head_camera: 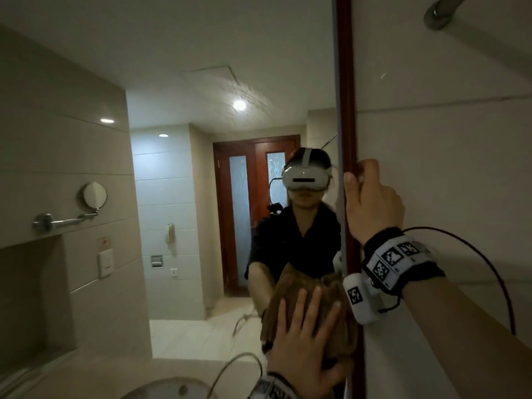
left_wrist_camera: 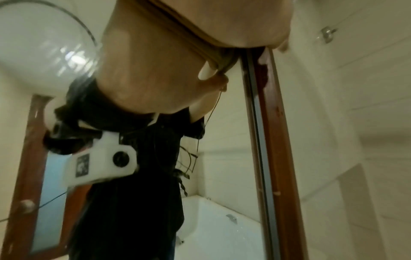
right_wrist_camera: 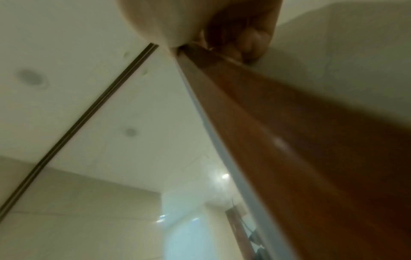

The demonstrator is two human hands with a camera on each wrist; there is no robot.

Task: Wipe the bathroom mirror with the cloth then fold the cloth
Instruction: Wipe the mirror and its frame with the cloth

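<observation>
The bathroom mirror (head_camera: 172, 197) fills the left of the head view, bordered on its right by a dark wooden frame (head_camera: 347, 110). My left hand (head_camera: 305, 326) presses a brown cloth (head_camera: 328, 286) flat on the glass low down beside the frame, fingers straight and spread. My right hand (head_camera: 371, 203) is higher up, with its fingers curled round the frame's edge. In the left wrist view the cloth (left_wrist_camera: 213, 52) is squeezed between palm and glass. In the right wrist view, fingers (right_wrist_camera: 249, 40) hook behind the frame (right_wrist_camera: 289, 132).
A white sink basin (head_camera: 172, 390) sits in the counter (head_camera: 115, 375) under the mirror. A tiled wall (head_camera: 446, 168) runs right of the frame, with a metal bar fitting (head_camera: 437, 15) at the top. Cables hang from both wrists.
</observation>
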